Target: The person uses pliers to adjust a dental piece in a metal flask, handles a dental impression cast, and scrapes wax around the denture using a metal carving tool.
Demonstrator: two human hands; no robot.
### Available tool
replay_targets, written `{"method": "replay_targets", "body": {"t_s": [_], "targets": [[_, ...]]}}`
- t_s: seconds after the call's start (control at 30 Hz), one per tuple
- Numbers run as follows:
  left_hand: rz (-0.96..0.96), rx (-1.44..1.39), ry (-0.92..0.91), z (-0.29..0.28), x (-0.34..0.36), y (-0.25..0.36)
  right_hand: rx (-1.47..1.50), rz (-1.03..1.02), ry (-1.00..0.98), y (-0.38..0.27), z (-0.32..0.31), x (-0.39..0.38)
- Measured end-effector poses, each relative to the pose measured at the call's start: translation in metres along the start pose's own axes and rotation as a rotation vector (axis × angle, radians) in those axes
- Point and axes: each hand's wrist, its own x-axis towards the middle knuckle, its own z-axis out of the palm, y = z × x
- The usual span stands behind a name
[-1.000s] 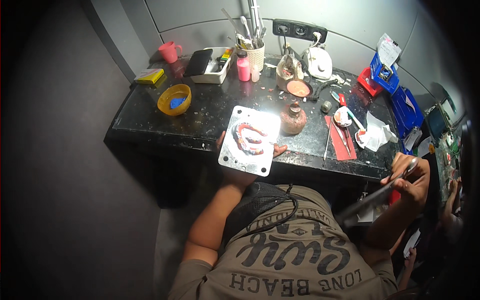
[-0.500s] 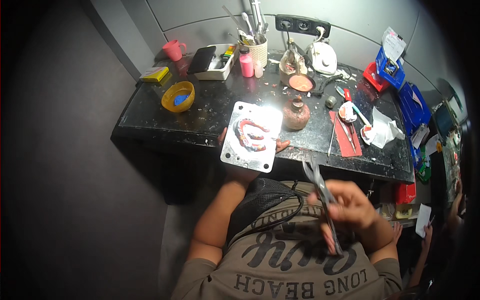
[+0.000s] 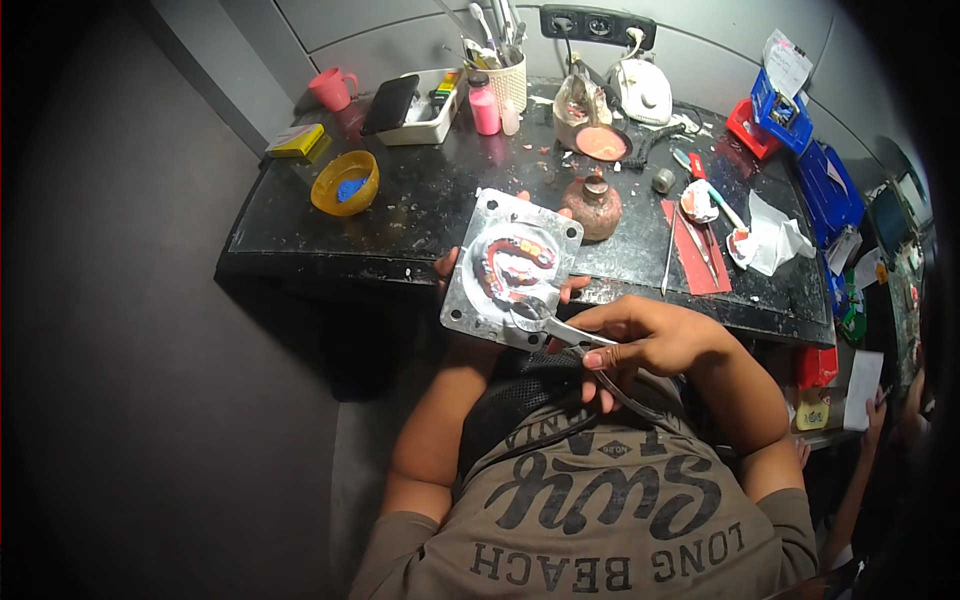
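A squarish metal flask half [image 3: 462, 312] with holes at its corners rests in my left hand [image 3: 574, 288], whose fingers curl round its edges from beneath. White plaster fills its middle, and a horseshoe-shaped dental arch [image 3: 518, 252] in red and white is set in it. My right hand [image 3: 645, 345] is closed round the handles of metal plaster nippers [image 3: 567, 332]. Their jaws lie at the near right part of the plaster, beside one end of the arch. Whether the jaws bite into plaster I cannot tell. Most of my left palm is hidden under the flask half.
On the black bench stand a yellow bowl [image 3: 366, 187] with blue material, a round burner-like bottle [image 3: 594, 214], a pink bottle [image 3: 484, 106] and a white tray [image 3: 412, 133]. Instruments lie on a red sheet [image 3: 685, 275] near crumpled paper [image 3: 778, 245]. Another person's arm [image 3: 850, 490] shows at right.
My right hand has brought the nippers up and left, from in front of my shirt to the plaster. The flask half has tilted and turned slightly in my left hand.
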Motion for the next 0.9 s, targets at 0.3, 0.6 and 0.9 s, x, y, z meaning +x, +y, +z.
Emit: {"method": "replay_targets", "body": {"t_s": [0.3,0.6,0.9], "targets": [[0.018,0.124,0.007,0.001,-0.002,0.0,-0.046,-0.077,-0.009,0.008,-0.009,0.009],[0.018,0.109,0.004,0.007,0.0,0.002,-0.049,-0.029,0.035,0.001,-0.001,0.002],[0.008,0.104,0.055,0.012,0.001,-0.001,-0.075,-0.018,-0.007,0.009,0.008,-0.014]]}}
